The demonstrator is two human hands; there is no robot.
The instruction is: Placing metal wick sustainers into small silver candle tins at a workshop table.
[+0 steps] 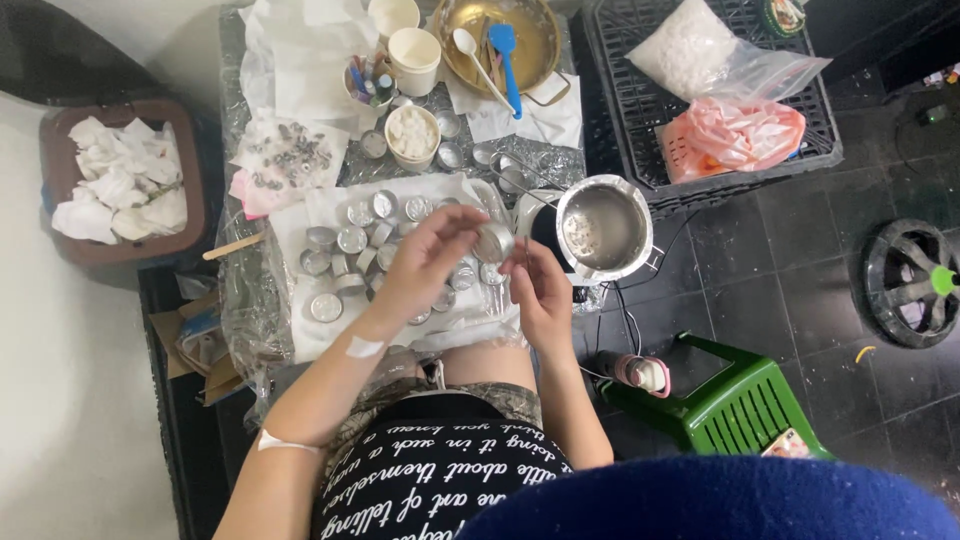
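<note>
1. On a low surface (300, 345) wrapped in clear plastic and topped with white paper, seen from above, a seated person works with both hands over many small round metal cups.
2. To the right, on the dark tiled floor, a black plastic crate (640, 120) holds a clear bag of white flakes (690, 50) and a pink bag (735, 135). A green plastic stool (740, 405) stands near the person's right knee.
3. To the left, a brown bin (55, 190) is full of crumpled white tissue.
4. At the far edge of the surface sits a brass bowl (535, 40) with a white spoon and a blue spatula (505, 60) in it, beside white paper cups (415, 60).
5. A steel pouring pot (603, 228) stands just right of the hands, its inside looking nearly empty.
6. The left hand (425, 260) holds one small tin cup (493, 242) between thumb and fingertips, tilted, raised just above the others; the grip is closed on it.
7. The right hand (540, 290) is pinched on something thin just below the cup, too small to identify.
8. Loose metal discs (290, 160) lie on paper behind the cups (345, 262).
9. Done well, this handling probably calls for keeping the cup steady and centred while the fine piece is set.
</note>
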